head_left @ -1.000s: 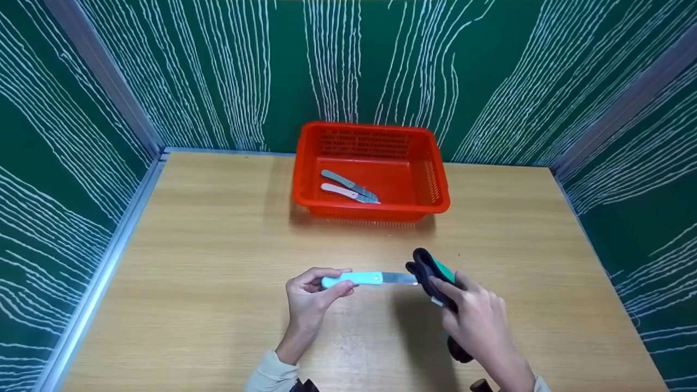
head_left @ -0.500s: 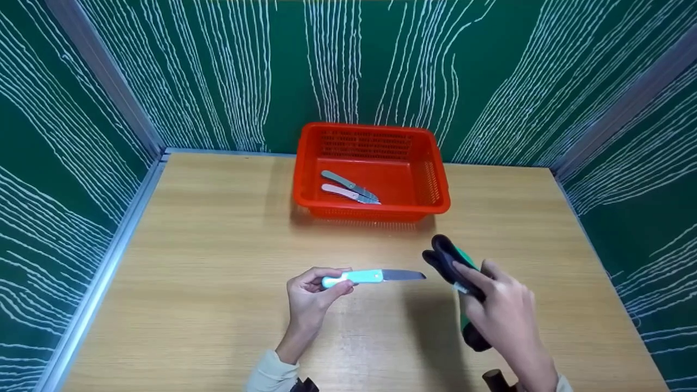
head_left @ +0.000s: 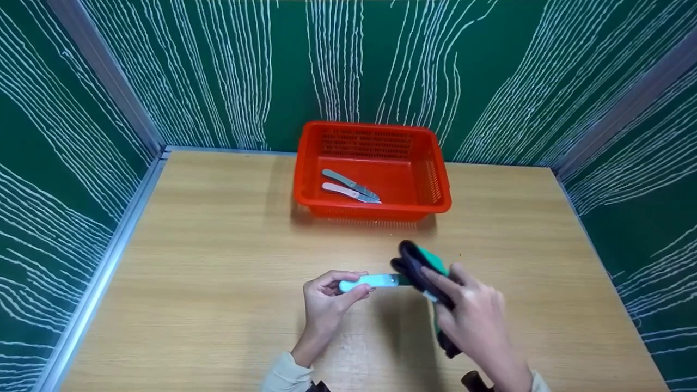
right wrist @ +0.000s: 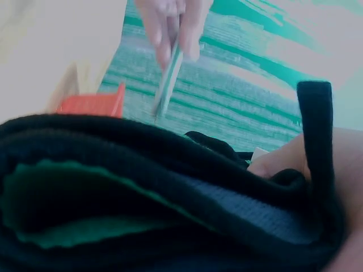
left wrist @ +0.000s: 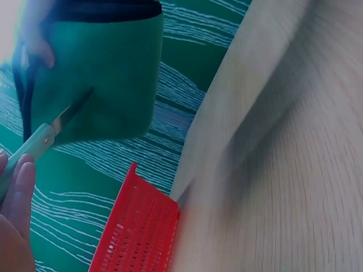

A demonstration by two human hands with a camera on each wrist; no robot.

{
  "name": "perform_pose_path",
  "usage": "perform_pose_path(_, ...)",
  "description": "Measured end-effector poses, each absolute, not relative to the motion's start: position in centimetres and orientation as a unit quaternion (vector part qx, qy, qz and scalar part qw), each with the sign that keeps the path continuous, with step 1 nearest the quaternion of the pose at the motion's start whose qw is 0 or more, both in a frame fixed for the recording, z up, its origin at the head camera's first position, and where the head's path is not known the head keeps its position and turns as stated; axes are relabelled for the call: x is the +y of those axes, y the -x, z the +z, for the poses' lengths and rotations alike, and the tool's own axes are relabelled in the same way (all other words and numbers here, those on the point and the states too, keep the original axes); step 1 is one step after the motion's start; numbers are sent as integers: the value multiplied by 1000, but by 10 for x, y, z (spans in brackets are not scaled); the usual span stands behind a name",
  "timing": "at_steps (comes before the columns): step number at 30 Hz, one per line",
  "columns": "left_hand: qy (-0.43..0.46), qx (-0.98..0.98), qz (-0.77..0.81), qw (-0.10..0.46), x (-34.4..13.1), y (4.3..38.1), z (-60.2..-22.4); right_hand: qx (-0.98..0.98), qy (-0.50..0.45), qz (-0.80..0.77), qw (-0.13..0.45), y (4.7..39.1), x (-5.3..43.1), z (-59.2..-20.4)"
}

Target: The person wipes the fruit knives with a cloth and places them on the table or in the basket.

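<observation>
My left hand pinches the pale turquoise handle of a small knife, held level above the table with its blade pointing right. My right hand grips a folded green fabric piece with thick black edging, a white tag and a black loop. In the head view the fabric hides most of the blade. The left wrist view shows the knife in front of the green fabric face; whether they touch I cannot tell. In the right wrist view the black edging fills the foreground, beyond it the knife.
A red plastic basket stands at the back of the wooden table. Inside lie a grey-green-handled knife and a pink-handled knife. Green walls with white wavy lines enclose the back and sides.
The right hand moved right with the fabric, baring the blade, then came back left over it. The left hand and knife have shifted slightly right.
</observation>
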State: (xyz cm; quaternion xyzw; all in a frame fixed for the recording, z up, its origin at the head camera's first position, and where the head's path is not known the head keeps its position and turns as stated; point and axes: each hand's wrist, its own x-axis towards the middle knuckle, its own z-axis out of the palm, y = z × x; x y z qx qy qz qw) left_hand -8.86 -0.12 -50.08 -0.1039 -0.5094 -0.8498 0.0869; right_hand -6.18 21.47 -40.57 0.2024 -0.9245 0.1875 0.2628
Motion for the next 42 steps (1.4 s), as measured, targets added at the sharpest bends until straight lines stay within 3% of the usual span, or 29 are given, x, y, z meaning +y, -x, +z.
perform_pose_path(5, 100, -506, -852, 91, 3, 87, -496, -932, -234, 169, 220, 60, 203, -410)
perform_pose_path(10, 105, -476, -869, 83, 1, 88, -493, -933, -245, 148, 220, 61, 202, -414)
perform_pose_path(34, 94, -482, -865, 103, -26, 92, -497, -958, -152, 165, 178, 71, 238, -423)
perform_pose_path(42, 92, -491, -860, 106, -26, 92, -501, -946, -154, 181, 219, 74, 239, -419)
